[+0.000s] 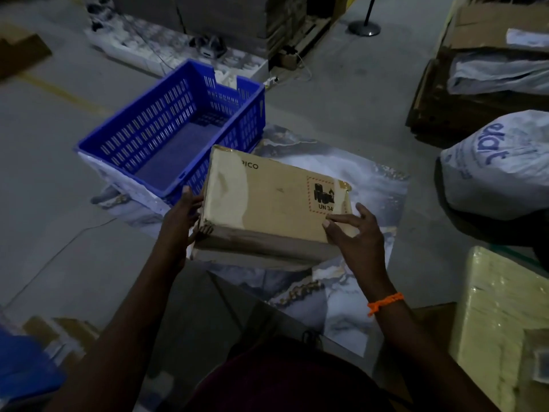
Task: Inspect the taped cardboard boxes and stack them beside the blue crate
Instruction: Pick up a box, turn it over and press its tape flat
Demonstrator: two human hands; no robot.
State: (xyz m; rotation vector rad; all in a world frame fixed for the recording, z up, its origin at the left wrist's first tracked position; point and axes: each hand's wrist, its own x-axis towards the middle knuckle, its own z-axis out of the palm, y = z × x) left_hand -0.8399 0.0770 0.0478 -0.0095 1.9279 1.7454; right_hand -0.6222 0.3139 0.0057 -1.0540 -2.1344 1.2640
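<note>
At the bottom edge, the person's two bare forearms reached forward to a taped cardboard box (267, 200) at the centre of the view. The left hand (182, 215) gripped the box's 9 o'clock end, thumb up along the side and fingertips curled under the near corner. The right hand (353, 236), with an orange thread (385, 303) around its wrist, lay at the box's 4 o'clock corner. Its thumb pressed flat on the top face and its fingers were splayed and mostly straight, closed around nothing.

The box sat tilted, its top face turned toward the camera, over a marble-patterned sheet (371, 185) on the floor. Whether its lower edge touched the sheet could not be told. A red-bordered hazard label (325, 196) showed near the right hand.

At 4 o'clock from the box lay a pale yellow wrapped package (499, 322). The blue crate (166, 135) stood just beside the box at 11 o'clock, its near corner hidden behind the box. At 2 o'clock sat a white sack (499, 165) with blue lettering. Beyond the sack lay stacked flat cardboard (475, 93), and far off at 1 o'clock was a post's round base (364, 28).
</note>
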